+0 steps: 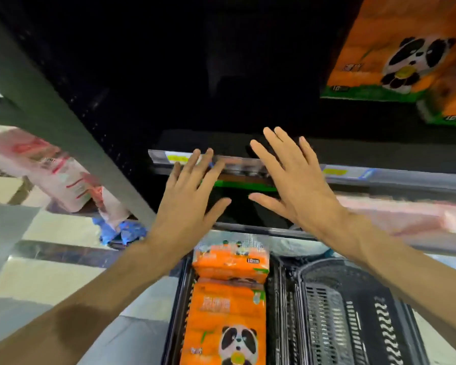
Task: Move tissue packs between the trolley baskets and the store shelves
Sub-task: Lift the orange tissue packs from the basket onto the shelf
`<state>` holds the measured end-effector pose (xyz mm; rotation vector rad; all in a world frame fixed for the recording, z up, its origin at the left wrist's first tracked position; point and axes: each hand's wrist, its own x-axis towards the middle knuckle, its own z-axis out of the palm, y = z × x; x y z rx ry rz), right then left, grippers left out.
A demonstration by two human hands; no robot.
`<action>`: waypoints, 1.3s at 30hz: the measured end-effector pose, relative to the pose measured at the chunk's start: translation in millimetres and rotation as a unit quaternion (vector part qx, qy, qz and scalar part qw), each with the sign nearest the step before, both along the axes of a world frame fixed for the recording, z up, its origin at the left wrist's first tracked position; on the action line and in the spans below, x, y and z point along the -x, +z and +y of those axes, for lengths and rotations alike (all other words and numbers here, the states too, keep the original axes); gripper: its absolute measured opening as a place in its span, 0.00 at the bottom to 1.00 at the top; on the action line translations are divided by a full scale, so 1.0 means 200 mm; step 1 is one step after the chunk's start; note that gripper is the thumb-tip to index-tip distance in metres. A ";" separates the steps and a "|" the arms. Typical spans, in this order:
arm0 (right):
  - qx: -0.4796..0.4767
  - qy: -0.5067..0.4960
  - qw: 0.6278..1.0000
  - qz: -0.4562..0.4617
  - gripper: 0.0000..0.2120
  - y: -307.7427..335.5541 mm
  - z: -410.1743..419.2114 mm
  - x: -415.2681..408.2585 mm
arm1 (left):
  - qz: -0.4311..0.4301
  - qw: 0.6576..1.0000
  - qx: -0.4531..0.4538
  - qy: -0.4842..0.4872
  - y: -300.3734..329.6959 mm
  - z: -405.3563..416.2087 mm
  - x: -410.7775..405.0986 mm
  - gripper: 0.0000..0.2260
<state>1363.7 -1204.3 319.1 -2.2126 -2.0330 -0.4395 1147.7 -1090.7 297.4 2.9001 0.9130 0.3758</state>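
- Head view: both hands are reaching forward at shelf height, palms down, fingers straight and spread. The left hand (pixel 192 198) and the right hand (pixel 295 185) are holding nothing.
- Both are hovering in front of the dark store shelf edge with its clear price rail (pixel 237 164); whether the fingertips are touching the rail cannot be told through the blur.
- Two orange plastic-wrapped tissue packs with panda print are lying in the left black slatted trolley basket (pixel 181 299), below the wrists. The near panda pack (pixel 224 322) is lying flat, face up, long axis running away from the person, panda nearest the viewer. The far pack (pixel 231 259) is sitting beyond it, tilted, long axis across the basket.
- The right black slatted basket (pixel 353 312) is showing no packs.
- More orange panda packs (pixel 395 48) are standing on the upper shelf, right.
- Judgement: next pack wants a two-handed hold on its long sides, lifted level, slid lengthwise into the dark shelf gap.
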 end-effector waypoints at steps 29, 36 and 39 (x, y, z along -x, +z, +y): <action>0.382 -0.273 0.776 0.421 0.54 -1.68 -0.86 0.68 | 0.205 0.865 0.427 0.164 -1.61 -0.76 0.87 0.42; 0.336 -0.354 0.665 0.565 0.43 -1.92 -0.87 0.68 | 0.097 0.784 0.538 0.294 -1.80 -0.76 0.76 0.54; 0.324 -0.394 0.622 0.594 0.42 -1.97 -0.87 0.70 | 0.060 0.761 0.565 0.313 -1.87 -0.76 0.77 0.46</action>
